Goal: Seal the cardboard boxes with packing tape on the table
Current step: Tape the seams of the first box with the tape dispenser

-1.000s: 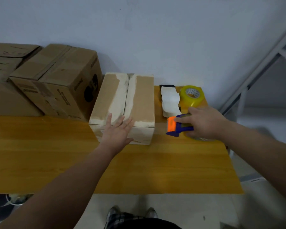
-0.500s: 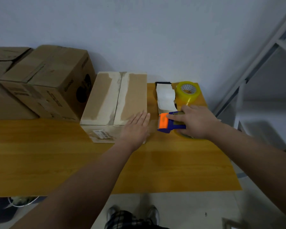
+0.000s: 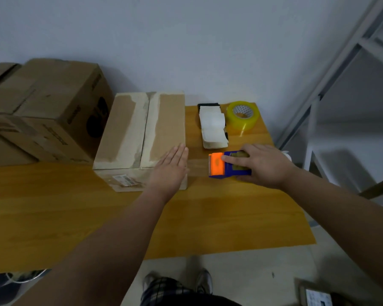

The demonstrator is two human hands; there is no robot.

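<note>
Since a second before, the left hand (image 3: 169,171) had slid to the near right corner of the cardboard box (image 3: 139,129) on the table (image 3: 75,217), fingers flat together, the right hand (image 3: 263,165) gripping the tape dispenser (image 3: 221,167) just beside it; firm anchoring would likely keep the tape taut.

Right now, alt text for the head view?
A person's left hand lies flat on the near right corner of a worn cardboard box on a wooden table, while the right hand grips an orange and blue tape dispenser right of it. Behind sit a yellow tape roll, a white paper stack and larger boxes.
</note>
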